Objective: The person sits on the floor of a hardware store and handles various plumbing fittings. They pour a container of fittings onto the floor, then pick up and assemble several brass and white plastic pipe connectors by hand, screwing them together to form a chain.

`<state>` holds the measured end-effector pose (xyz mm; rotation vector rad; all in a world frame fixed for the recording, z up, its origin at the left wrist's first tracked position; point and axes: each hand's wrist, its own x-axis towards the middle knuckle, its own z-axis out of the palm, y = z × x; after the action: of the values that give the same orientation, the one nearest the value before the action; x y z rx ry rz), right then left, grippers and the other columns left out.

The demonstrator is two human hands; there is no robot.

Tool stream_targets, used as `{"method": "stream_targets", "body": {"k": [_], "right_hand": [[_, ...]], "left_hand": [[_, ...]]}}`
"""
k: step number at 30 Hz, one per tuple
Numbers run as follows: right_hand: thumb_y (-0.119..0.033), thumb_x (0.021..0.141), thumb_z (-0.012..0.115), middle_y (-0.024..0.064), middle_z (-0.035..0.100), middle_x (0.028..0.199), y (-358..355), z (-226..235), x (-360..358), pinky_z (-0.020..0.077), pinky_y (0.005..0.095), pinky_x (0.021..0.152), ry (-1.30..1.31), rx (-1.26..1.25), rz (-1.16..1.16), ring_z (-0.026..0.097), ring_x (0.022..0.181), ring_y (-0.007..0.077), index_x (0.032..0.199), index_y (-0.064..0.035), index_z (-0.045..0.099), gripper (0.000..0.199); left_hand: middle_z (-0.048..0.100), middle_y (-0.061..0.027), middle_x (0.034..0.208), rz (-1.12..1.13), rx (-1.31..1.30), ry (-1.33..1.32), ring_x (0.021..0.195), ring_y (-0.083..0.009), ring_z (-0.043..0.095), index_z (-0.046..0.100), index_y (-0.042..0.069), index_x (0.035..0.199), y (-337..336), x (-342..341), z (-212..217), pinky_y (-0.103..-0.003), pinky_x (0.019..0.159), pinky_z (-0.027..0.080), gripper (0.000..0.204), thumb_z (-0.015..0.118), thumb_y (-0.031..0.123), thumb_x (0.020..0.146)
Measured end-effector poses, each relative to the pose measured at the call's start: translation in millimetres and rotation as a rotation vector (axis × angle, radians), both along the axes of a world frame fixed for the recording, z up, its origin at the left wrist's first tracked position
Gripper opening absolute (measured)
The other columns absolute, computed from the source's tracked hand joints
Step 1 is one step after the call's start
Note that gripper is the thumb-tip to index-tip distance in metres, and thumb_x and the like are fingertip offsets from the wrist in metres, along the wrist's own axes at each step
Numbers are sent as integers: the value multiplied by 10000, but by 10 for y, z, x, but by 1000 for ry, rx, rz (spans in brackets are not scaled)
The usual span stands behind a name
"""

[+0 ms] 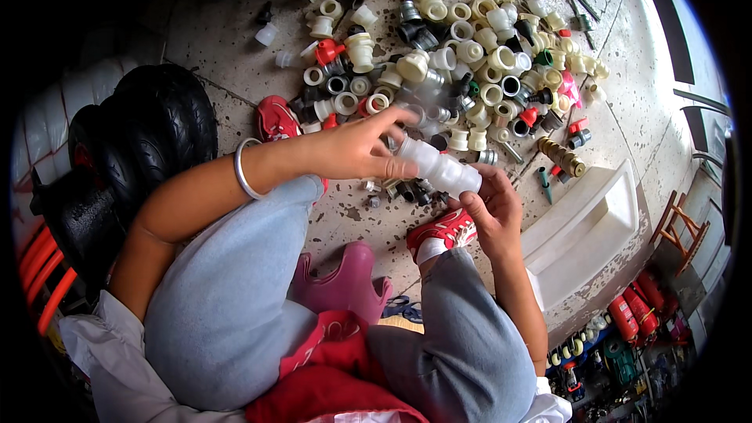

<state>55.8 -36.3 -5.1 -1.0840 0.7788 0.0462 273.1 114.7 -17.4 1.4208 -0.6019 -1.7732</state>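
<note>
Sitting over a speckled concrete floor (pixel 235 39), the person fills the lower half of the view with their grey trousered knees (pixel 235 290), which hide the ground beneath them; a red cloth (pixel 329 368) lies in the lap. At nine o'clock, black tyres (pixel 149 125) fade into the dark rim and are hard to make out past their treads. At four o'clock a white plastic tray (pixel 595 227) lies at the floor's edge, and beyond it shelves of goods are too small and bent to tell apart.

From twelve to two o'clock spreads a heap of pipe fittings (pixel 470 47), cream, white, black and a few red and green, lying thick up to the feet. Bare floor shows only at eleven o'clock and in a narrow strip between the heap and the red shoe (pixel 446 229); the other shoe (pixel 276 119) is half hidden by the left forearm, which wears a silver bangle (pixel 244 168). A pink plastic stool (pixel 345 282) peeks out between the legs.

At the centre, above the floor, is a white plastic pipe piece (pixel 439 168), short, smooth and cylindrical, tilted down toward four o'clock. The left hand (pixel 352 145) has its grip closed on the upper end, fingers spread over it. The right hand (pixel 489 207) has its grip closed on the lower end, whose mouth is covered by the fingers.
</note>
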Motion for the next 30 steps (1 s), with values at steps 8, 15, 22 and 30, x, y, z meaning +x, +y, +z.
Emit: {"method": "stream_targets", "body": {"k": [8,15,22,30], "right_hand": [[-139,846,677,115,622,977,-2,-23,-11,493,269,761,40,-46,7,609,838,148,1169,54,445,442],[-141,849,674,119,619,966,16,-37,-22,499,270,749,51,-26,-4,608,835,147,1168,57,449,437],[-146,851,673,134,604,1014,22,-22,2,523,289,765,61,18,12,597,884,164,1172,61,446,444],[-152,854,669,132,605,1006,28,-52,-23,528,290,767,57,16,32,599,869,161,1177,59,447,445]], "left_hand": [[531,-150,1154,139,-162,-5,866,-159,622,342,47,1300,0,-23,-24,-281,706,527,531,618,251,895],[607,-112,988,52,-151,15,788,-135,633,414,19,1257,53,-72,-115,-243,689,524,461,562,302,924],[430,-145,1211,-263,154,330,896,-156,601,316,89,1340,-41,167,-330,-288,685,549,594,622,296,875],[545,-80,971,-254,217,327,688,-92,590,387,32,1215,-81,171,-241,-225,605,527,507,648,294,868]]}}
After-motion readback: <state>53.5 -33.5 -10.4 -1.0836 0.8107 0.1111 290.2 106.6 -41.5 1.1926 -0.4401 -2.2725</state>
